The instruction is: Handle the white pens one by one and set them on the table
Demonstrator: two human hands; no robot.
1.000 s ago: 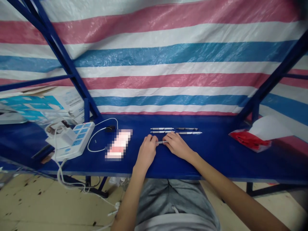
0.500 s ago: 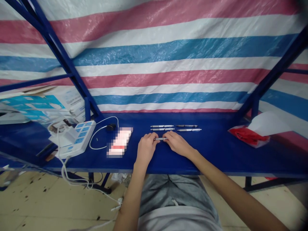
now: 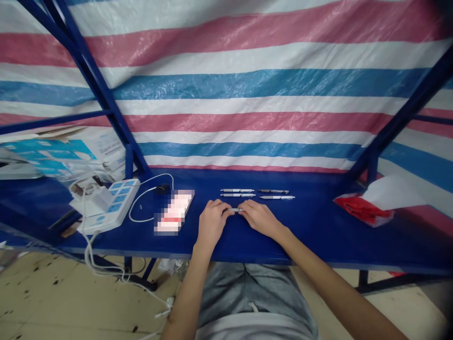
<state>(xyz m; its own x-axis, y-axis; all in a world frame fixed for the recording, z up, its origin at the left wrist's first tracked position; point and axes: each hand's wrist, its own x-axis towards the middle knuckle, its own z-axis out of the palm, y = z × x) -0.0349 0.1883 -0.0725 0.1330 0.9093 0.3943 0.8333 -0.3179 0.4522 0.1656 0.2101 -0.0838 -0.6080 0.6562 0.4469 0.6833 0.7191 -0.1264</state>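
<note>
While both forearms rest on the blue worktop point(image 3: 318, 226), the left hand point(image 3: 211, 223) and right hand point(image 3: 258, 217) meet at its middle, each grip pinched on one end of a slim silver pen point(image 3: 235, 209) held level between them. Just beyond lie four more pens point(image 3: 256, 193) in two rows. Farther left sits a white power strip point(image 3: 109, 204); at far right, a red-and-white bag point(image 3: 368, 205).

Blue table point(image 3: 318, 236) and blue frame point(image 3: 102, 101). Tarp point(image 3: 247, 85) striped pink, white and blue. White power strip point(image 3: 113, 204) with pale blue sockets. White cable point(image 3: 145, 194). Silver-white pens point(image 3: 237, 192), one dark pen point(image 3: 273, 191). Red and white bag point(image 3: 375, 203). Grey shorts point(image 3: 247, 293).
</note>
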